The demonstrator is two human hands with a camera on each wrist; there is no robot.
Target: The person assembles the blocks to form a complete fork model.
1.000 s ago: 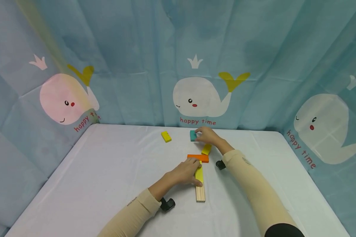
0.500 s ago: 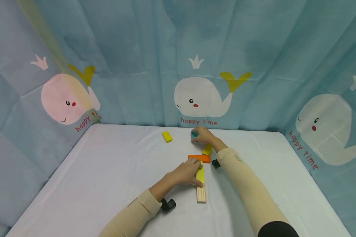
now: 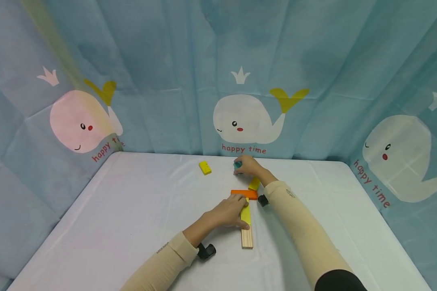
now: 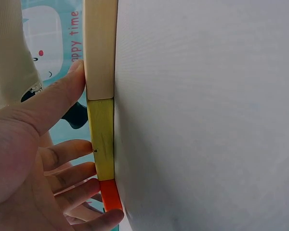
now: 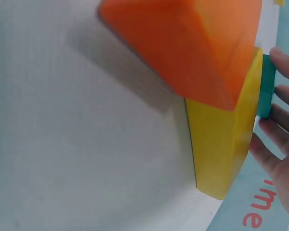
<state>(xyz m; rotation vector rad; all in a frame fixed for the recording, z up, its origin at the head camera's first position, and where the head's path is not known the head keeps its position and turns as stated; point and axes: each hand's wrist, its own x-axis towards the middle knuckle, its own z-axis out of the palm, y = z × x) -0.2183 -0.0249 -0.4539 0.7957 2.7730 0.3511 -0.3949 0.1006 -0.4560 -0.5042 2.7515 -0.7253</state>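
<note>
My left hand (image 3: 227,212) lies over a row of toy blocks: its fingertips touch a yellow block (image 4: 102,139) and an orange block (image 4: 110,194), while the thumb rests along a plain wood block (image 4: 100,53). The wood and yellow blocks stand end to end, and the orange one lies crosswise at their far end. Farther back, my right hand (image 3: 250,166) pinches a teal block (image 5: 267,86) between thumb and fingers near the table's back edge. Another yellow block (image 5: 214,144) sits under the right wrist, slanted at the orange block's right end.
A separate yellow block (image 3: 205,167) with marks on top lies back left on the white-covered table (image 3: 131,218). A blue curtain (image 3: 160,81) printed with whales closes off the back and sides. A small black camera hangs under each wrist.
My right hand has shifted slightly left, and its fingers have come round the teal block, covering more of it. The left hand and the row of blocks stay in place.
</note>
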